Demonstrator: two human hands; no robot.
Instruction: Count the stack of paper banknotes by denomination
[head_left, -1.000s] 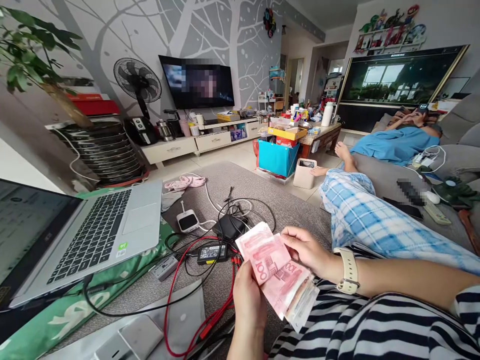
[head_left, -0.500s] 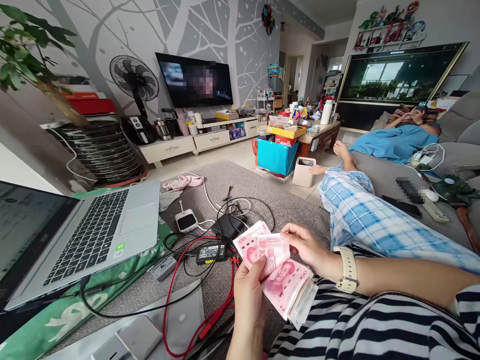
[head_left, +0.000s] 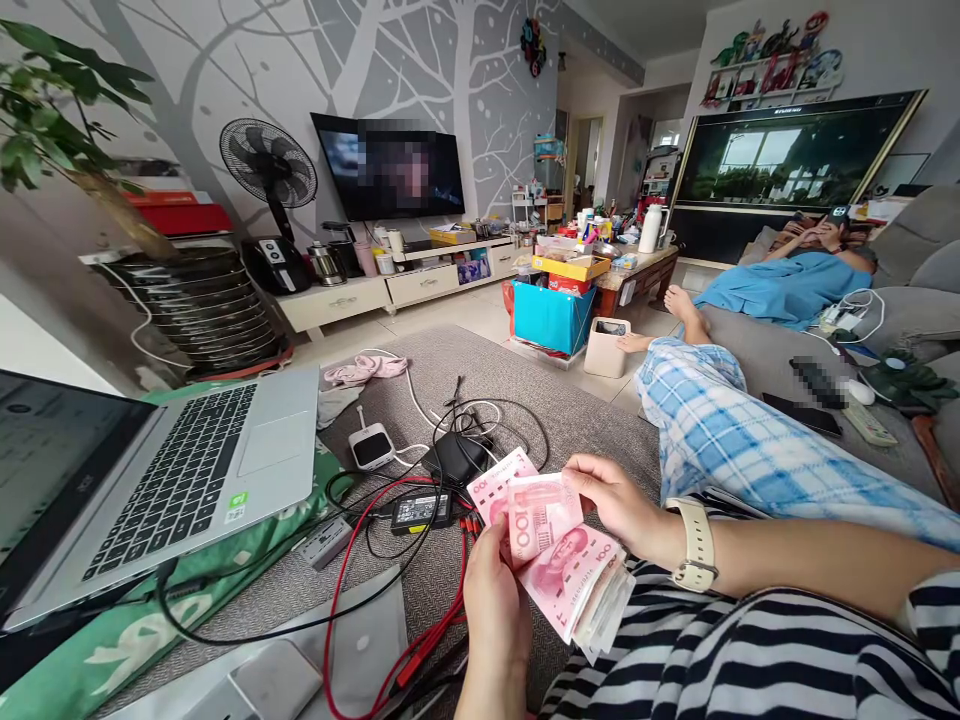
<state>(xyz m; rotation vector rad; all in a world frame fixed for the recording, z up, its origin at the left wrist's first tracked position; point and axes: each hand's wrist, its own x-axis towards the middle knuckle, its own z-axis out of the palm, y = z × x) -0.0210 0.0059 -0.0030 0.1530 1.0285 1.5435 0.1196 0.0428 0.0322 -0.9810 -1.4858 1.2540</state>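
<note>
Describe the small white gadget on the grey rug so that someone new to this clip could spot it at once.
Start at the open laptop on the left and look just past its right front corner, onto the grey rug. There lies the white gadget, a small rounded square with a dark top face and a white cable. The power bricks beside it are black.

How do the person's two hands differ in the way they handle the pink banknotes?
The left hand grips the stack of banknotes from below, thumb pressed on top; the right hand pinches only the upper edge of one folded-over note. The right wrist wears a cream watch; the left wrist is bare. Both hands touch the notes above the striped shirt.
</note>
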